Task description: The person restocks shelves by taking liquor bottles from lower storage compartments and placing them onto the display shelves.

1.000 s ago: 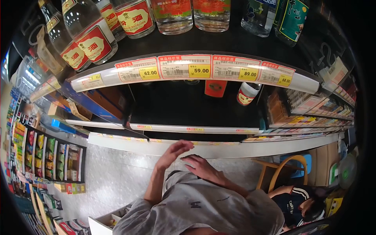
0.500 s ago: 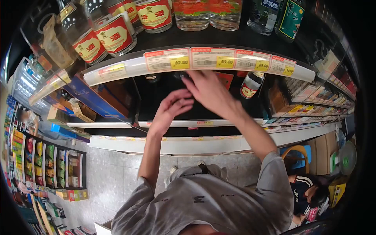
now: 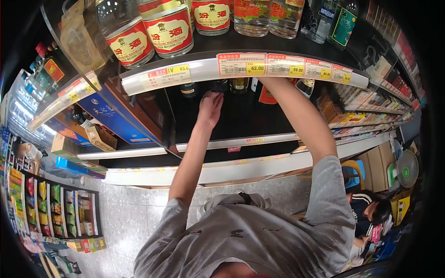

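Note:
My left hand (image 3: 211, 106) reaches into the lower shelf (image 3: 241, 120), fingers stretched close to the base of a dark bottle (image 3: 219, 86). I cannot tell whether they touch it. My right forearm (image 3: 296, 104) runs up under the upper shelf's price strip (image 3: 199, 72), which hides the right hand and anything it may hold. Left of the left hand stands a dark bottle with a "Royal"-like label (image 3: 188, 90). A bottle with a yellowish label (image 3: 239, 85) and a red-orange card or box (image 3: 267, 96) are between my two arms.
Glass liquor bottles with red-and-cream labels (image 3: 168, 34) line the upper shelf near its front edge. Blue boxes (image 3: 104, 116) fill the left bay. Another bottle (image 3: 306, 86) stands beside my right forearm. A person (image 3: 368, 213) is at the lower right.
My hands, close together before, are now apart: the right has gone deeper under the upper shelf, the left is beside the dark bottle. The view has shifted, bringing the left-hand bottles closer.

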{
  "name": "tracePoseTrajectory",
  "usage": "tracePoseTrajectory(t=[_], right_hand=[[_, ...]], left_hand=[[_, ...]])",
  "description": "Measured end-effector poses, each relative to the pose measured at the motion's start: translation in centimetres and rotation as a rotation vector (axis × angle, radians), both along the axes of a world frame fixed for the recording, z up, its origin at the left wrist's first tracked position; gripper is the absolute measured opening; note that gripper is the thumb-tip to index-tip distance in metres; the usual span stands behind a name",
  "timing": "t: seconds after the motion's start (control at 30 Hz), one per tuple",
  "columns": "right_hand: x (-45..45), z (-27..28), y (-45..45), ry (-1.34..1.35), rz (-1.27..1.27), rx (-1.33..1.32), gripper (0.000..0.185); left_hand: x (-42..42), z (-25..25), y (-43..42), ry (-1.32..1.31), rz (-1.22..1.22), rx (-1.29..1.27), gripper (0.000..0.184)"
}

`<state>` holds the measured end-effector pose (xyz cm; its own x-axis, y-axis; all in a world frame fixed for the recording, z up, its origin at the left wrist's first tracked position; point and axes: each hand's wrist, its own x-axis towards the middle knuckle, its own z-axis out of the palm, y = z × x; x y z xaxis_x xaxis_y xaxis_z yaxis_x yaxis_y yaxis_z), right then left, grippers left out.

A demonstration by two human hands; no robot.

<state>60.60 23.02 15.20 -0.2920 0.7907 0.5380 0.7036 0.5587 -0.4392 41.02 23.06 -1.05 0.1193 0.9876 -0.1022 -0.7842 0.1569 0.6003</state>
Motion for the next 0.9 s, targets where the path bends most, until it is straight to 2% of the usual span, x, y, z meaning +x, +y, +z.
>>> tracePoseTrajectory(t=[0.03, 0.17, 0.23, 0.47, 0.53, 0.67, 0.73, 0.83, 0.9], right_hand=[[0.1, 0.1, 0.0, -0.003, -0.006, 0.001, 0.032], [0.0, 0.1, 0.5, -0.012, -0.018, -0.008, 0.033], [0.0, 0.1, 0.7, -0.016, -0.020, -0.008, 0.033], [0.0, 0.4, 1.5, -0.020, -0.024, -0.012, 0.033], [0.2, 0.5, 1.5, -0.027, -0.025, -0.013, 0.033], [0.1, 0.4, 1.8, -0.035, -0.021, -0.011, 0.033], [-0.2, 0.1, 2.0, -0.036, -0.017, -0.005, 0.033], [-0.9, -0.3, 2.3, -0.039, -0.012, 0.002, 0.033], [-1.2, -0.4, 2.5, -0.043, -0.007, 0.006, 0.033]], left_hand=[[0.2, -0.2, 0.5, -0.077, -0.007, -0.072, 0.029], [0.8, 0.2, 2.0, -0.169, -0.076, -0.176, 0.028], [1.2, 0.2, 2.8, -0.274, -0.025, -0.368, 0.029], [2.6, -1.7, 5.2, -0.397, 0.039, -0.340, 0.033], [3.1, -1.0, 5.4, -0.427, 0.094, -0.410, 0.029], [3.2, -2.9, 6.9, -0.476, 0.050, -0.427, 0.027], [3.3, -2.6, 6.4, -0.513, 0.102, -0.397, 0.028], [3.8, -2.3, 5.4, -0.372, 0.191, -0.322, 0.030], [3.5, -2.3, 5.1, -0.366, 0.194, -0.310, 0.029]])
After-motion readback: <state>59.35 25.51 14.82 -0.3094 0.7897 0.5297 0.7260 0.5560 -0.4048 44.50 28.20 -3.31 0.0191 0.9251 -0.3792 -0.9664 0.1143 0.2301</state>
